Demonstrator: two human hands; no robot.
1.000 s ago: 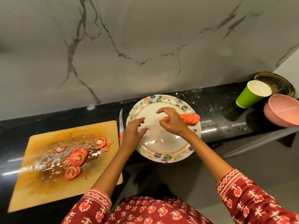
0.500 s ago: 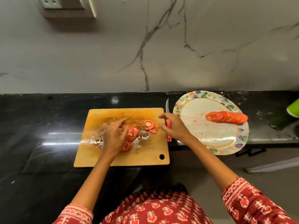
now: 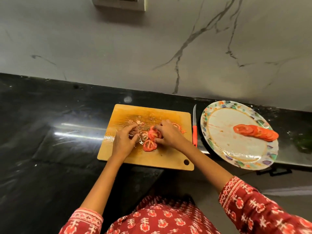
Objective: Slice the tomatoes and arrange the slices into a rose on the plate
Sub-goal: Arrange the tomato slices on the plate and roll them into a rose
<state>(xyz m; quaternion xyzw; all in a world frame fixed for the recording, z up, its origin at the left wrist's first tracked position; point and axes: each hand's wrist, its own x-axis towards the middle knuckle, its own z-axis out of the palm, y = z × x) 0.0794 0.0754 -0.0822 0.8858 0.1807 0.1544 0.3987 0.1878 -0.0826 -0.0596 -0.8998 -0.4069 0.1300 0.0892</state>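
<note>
I saw a glossy black stone surface (image 3: pixel 50 132) catching streaks of light, backed by a grey marble wall (image 3: pixel 152 48) with dark veins. A switch plate (image 3: pixel 119 3) sat at the wall's top edge.

Both forearms reach forward and inward from patterned red sleeves (image 3: pixel 249 206) pushed up past the elbows, so the hands meet close together. The left hand (image 3: pixel 124 141) lies palm down, back toward the camera, its fingers (image 3: pixel 132 128) bent and angled right toward the other hand; whether they hold anything cannot be told. The right hand (image 3: pixel 168 134) sits just beside it, wrist bent left, fingers curled, thumb and fingertips pinching a tomato slice (image 3: pixel 154 134) tipped up on edge between the two hands.
</note>
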